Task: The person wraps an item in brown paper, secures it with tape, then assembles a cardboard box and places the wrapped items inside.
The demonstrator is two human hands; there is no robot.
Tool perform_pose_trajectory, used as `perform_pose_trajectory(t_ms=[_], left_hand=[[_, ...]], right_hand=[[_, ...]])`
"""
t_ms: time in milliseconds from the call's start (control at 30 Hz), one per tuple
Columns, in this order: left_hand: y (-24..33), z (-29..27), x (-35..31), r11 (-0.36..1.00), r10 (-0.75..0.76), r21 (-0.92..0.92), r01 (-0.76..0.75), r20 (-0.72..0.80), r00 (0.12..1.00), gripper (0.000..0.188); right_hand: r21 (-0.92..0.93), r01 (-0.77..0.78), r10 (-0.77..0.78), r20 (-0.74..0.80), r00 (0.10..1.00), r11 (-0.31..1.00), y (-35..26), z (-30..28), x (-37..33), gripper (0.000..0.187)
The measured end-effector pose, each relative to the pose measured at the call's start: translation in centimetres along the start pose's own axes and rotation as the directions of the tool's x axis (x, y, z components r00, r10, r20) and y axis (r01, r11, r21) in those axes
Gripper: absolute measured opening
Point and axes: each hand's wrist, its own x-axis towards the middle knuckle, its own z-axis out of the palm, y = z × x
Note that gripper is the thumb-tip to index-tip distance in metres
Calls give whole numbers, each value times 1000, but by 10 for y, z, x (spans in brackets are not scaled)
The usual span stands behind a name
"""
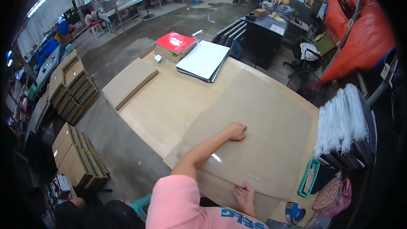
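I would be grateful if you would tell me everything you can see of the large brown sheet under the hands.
The large brown sheet looks like thin cardboard or kraft paper, plain and matte. It lies flat on the pale wooden table, covering most of its near right part, with a glossy clear film at its near edge. The left hand presses on its middle; the right hand rests on its near edge.

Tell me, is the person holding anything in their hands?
No grip on anything. The left hand presses flat on the middle of the big brown sheet, and the right hand lies flat on its near edge.
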Motion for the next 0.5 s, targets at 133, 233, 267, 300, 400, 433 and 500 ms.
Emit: perform_pose_trajectory(t_ms=[133,233,267,300,400,433,500], left_hand=[[-7,-24,-96,930,-317,-223,292,-82,945,65],[2,-3,-147,794,-598,-281,538,-207,774,74],[18,8,-156,762,-633,-320,563,-183,752,73],[33,4,-159,729,-667,-356,584,-182,722,73],[71,3,-167,686,-640,-561,463,-161,751,74],[81,0,-168,661,-615,-644,386,-168,771,77],[101,-3,-193,274,-590,-949,159,-35,807,85]], right_hand=[[-57,209,-204,91,975,976,-33,0,7,40],[-249,405,-373,168,913,880,-85,29,32,46],[-314,462,-418,198,886,830,-101,34,46,53],[-373,504,-451,226,864,779,-117,42,57,60],[-644,570,-605,202,770,510,-153,53,76,67],[-730,589,-663,253,704,347,-162,55,76,66],[-762,626,-654,391,648,164,-160,63,37,56]])
